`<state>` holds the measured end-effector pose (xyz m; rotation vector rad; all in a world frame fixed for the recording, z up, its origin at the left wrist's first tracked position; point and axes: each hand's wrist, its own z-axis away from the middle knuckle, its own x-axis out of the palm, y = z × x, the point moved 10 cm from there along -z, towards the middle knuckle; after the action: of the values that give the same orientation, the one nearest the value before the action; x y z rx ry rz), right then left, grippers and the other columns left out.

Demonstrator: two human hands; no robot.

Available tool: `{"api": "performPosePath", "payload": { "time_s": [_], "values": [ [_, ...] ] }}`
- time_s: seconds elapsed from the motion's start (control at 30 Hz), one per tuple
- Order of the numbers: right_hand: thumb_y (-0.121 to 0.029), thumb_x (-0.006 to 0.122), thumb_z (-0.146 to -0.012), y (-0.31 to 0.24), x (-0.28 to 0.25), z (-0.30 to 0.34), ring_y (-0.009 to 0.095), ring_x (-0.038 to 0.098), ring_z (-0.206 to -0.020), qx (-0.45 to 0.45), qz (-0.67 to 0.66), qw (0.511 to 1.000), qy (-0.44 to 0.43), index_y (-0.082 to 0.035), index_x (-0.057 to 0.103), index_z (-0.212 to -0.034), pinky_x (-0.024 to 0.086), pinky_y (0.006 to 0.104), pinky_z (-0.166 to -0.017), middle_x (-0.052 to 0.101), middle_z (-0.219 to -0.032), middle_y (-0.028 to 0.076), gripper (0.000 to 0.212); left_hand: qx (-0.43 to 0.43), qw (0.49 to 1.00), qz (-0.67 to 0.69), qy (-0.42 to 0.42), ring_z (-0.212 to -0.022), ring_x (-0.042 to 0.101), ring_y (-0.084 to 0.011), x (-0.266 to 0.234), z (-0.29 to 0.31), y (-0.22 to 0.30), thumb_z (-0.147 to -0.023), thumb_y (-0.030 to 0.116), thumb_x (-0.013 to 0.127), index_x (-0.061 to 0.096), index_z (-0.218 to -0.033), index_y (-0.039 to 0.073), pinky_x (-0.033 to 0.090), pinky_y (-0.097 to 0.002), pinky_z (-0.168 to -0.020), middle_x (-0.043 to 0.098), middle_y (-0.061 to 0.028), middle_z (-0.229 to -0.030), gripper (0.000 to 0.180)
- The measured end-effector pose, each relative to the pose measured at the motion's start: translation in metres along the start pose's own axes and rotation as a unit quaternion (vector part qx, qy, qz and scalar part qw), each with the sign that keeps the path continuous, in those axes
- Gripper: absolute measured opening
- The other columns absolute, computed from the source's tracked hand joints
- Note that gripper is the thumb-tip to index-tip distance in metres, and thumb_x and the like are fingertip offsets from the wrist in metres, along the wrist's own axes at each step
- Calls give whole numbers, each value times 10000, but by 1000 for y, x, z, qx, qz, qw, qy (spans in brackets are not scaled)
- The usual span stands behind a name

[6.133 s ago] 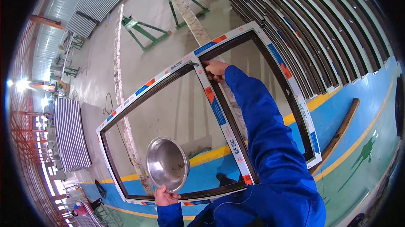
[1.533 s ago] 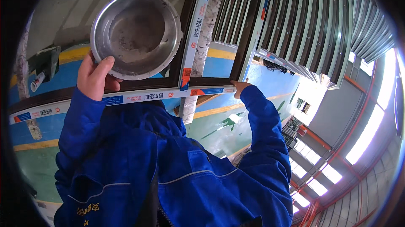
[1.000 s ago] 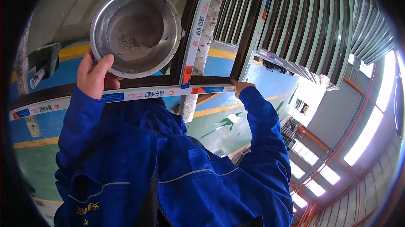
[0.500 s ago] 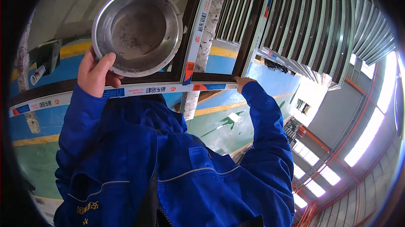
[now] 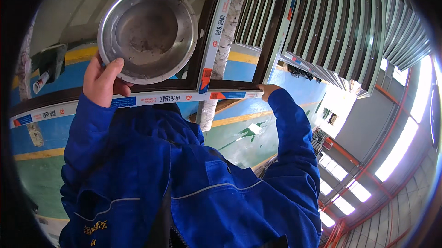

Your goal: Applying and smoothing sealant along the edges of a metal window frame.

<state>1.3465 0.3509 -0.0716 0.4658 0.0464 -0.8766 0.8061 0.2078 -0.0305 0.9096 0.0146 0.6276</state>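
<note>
My left hand (image 5: 102, 80) grips the rim of a round metal bowl (image 5: 110, 27), thumb on the inside and fingers underneath. A shallow layer of dark murky stuff covers the bowl's bottom; whether it is liquid I cannot tell. Below the bowl runs a dark window-type frame (image 5: 133, 102) with white, blue and red printed protective film along its edges. At the frame's near right corner lies my right hand (image 5: 268, 91), its fingers bent over the edge and largely hidden.
Several long dark-and-pale profiles (image 5: 331, 31) are stacked at the upper right. Speckled support bars (image 5: 207, 114) stand under the frame. The floor (image 5: 248, 133) is green and blue with yellow lines and a wet-looking patch. A dark box-like piece (image 5: 51, 70) is at the left.
The bowl has shifted slightly left in my left hand, and the dark stuff inside has spread differently. My right hand stays at the frame's corner, with its wrist moved slightly to the right.
</note>
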Motion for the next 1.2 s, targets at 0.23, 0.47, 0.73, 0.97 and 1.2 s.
{"api": "performPosePath", "payload": {
  "time_s": [0.23,0.47,0.73,0.97,1.2],
  "values": [
    [-116,514,-785,-2,-8,12,300,610,-1047,72,101,992,-13,-265,489,-1303,480,449,-873,636,-1129,107,540,-5,1000,0,-3,-583,599,-140,-3,-3,2,-872,190,559,458,-1210,4,475,-230,-445,617,-103,-891,399],
    [-206,528,-803,-9,-18,22,328,580,-1079,42,66,997,-2,-263,565,-1203,489,439,-865,627,-1108,130,406,0,1000,2,-3,-549,588,-130,-7,6,10,-874,171,556,461,-1198,4,469,-220,-424,618,-99,-871,377],
    [-118,521,-798,-175,-232,194,286,640,-717,-265,-167,872,376,-244,414,-1368,505,410,-643,644,-844,132,594,-9,1000,5,-11,-484,578,-146,-12,15,8,-859,141,554,422,-1216,8,475,-246,-410,608,-109,-830,403],
    [-93,511,-797,-272,-270,189,332,639,-668,-262,64,892,362,-328,352,-1381,497,447,-558,637,-791,136,649,35,999,7,-27,-478,565,-164,-14,23,26,-860,119,543,441,-1212,9,486,-260,-403,589,-100,-889,382],
    [-113,451,-867,-266,-263,169,335,662,-716,-248,56,904,343,-336,316,-1406,502,467,-577,651,-793,154,599,32,998,-8,-54,-525,589,-169,-2,20,22,-854,110,535,458,-1185,37,489,-268,-395,590,-88,-878,348]
  ]
}}
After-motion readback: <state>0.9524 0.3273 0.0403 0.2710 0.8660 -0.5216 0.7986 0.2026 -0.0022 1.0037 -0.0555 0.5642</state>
